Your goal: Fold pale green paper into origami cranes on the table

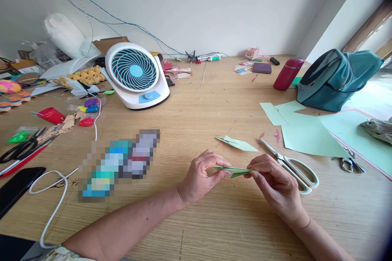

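A small folded piece of light green paper (pixel 235 171) is held flat just above the wooden table (pixel 214 106). My left hand (pixel 203 175) pinches its left end and my right hand (pixel 272 179) pinches its right end. A second folded green paper piece (pixel 237 143) lies on the table just beyond my hands. White-handled scissors (pixel 290 164) lie to the right of my right hand, blades pointing away to the upper left.
Sheets of green paper (pixel 306 132) lie at right, near a teal bag (pixel 333 79) and a red bottle (pixel 287 74). A white desk fan (pixel 134 74) stands at the back left. Craft clutter, black scissors (pixel 21 149), a phone (pixel 16 185) and a white cable (pixel 55 195) fill the left.
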{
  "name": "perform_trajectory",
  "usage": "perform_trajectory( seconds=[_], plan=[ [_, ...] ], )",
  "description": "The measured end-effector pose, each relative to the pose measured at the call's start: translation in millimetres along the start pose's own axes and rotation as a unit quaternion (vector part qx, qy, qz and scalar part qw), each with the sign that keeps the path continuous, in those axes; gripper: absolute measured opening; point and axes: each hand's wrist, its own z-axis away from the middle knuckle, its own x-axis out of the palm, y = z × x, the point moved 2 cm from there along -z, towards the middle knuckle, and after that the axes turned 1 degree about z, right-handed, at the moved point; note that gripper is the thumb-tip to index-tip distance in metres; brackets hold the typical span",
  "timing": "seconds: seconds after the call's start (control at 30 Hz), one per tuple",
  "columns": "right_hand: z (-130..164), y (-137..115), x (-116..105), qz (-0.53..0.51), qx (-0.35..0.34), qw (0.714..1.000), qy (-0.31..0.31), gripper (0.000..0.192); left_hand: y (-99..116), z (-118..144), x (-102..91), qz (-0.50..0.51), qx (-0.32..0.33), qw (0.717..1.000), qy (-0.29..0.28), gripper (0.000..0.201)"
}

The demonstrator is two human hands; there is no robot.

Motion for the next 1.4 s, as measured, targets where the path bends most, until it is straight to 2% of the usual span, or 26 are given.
perform_trajectory(
  seconds=[0.27,0.63,0.83,1.03,1.23,1.4],
  plan=[
    [3.1,2.6,-2.0,0.014,-0.01,1.0,-0.007,0.017,5.9,-1.1,-4.5,-0.032,0.059,0.998,0.011,0.009],
    [2.3,0.2,-3.6,0.028,-0.014,1.0,0.002,0.017,7.6,-1.4,-7.8,-0.078,0.075,0.994,0.018,0.008],
    [2.3,-2.2,-1.0,0.061,-0.037,0.997,0.009,0.019,3.6,-0.8,-7.8,-0.141,0.12,0.983,-0.006,0.004],
    [3.6,-3.5,1.6,0.095,-0.04,0.995,0.013,0.02,-3.5,-0.5,-6.2,-0.206,0.107,0.973,-0.023,0.005],
    [7.4,-2.9,4.3,0.118,-0.063,0.991,-0.009,0.027,-6.0,-0.5,-5.5,-0.258,0.103,0.96,-0.024,0.009],
    [8.9,-3.6,5.7,0.136,-0.079,0.987,-0.015,0.029,-8.3,-1.3,-3.8,-0.218,0.078,0.973,-0.025,0.01]
  ],
)
